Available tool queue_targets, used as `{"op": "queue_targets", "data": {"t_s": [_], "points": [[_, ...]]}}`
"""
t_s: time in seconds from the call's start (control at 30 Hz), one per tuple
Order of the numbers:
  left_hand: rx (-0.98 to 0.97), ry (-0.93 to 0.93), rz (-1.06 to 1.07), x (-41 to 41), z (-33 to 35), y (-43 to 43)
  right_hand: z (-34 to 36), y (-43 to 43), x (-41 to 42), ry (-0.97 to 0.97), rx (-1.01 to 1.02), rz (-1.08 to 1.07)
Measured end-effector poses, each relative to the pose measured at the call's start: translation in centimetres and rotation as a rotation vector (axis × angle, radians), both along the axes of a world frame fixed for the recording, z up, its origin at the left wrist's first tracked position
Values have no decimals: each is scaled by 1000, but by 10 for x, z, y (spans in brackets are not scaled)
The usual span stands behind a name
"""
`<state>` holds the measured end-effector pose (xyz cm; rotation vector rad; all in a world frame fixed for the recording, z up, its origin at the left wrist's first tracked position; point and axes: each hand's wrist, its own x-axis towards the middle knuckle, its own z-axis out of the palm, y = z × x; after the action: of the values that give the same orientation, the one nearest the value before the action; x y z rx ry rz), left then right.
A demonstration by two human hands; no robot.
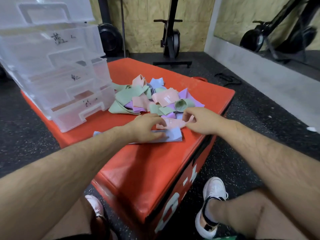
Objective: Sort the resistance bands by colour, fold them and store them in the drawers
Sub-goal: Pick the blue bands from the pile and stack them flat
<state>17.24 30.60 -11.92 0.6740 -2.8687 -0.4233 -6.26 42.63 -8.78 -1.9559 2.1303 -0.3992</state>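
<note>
Pinning the folded blue band (pixel 173 135) under a loosely spread left hand (pixel 147 127), probably so it won't unfold, while the right hand (pixel 200 120) pinches a pink band (pixel 170 123) just beside it. Behind sits the mixed pile (pixel 155 99); clear drawers (pixel 72 94) wait on the left.

Both bare forearms are stretched forward, the left from 8 o'clock and the right from 4 o'clock, and are brought close together toward 12. The left hand (pixel 147 128) is laid palm down with fingers spread. The right hand (pixel 199 120) is curled, and a pink band (pixel 170 123) is pinched at its fingertips.
</note>
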Motion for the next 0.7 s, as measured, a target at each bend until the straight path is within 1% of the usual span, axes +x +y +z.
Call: {"op": "queue_targets", "data": {"t_s": [0.07,0.13,0.2,0.3,0.43,0.57,0.63,0.7], "points": [[58,21,7,-20,-1,3,-2,-6,-11,65,-25,-7],[122,-17,19,-34,-4,2,-7,-13,-19,108,-12,11],[114,-73,34,-45,-9,-2,-13,-21,-22,131,30,20],[49,-124,72,-56,-12,-11,-18,-31,-23,138,60,-43],[-11,-140,93,-64,-17,-23,-22,-47,-27,174,-12,-97],[-82,-142,94,-68,-17,-28,-19,-61,-29,234,50,-108],[-166,-157,72,-68,-15,-29,-18,-64,-26,210,65,-115],[-263,-162,54,-67,-15,-34,-18,-68,-25,111,57,-126]]}}
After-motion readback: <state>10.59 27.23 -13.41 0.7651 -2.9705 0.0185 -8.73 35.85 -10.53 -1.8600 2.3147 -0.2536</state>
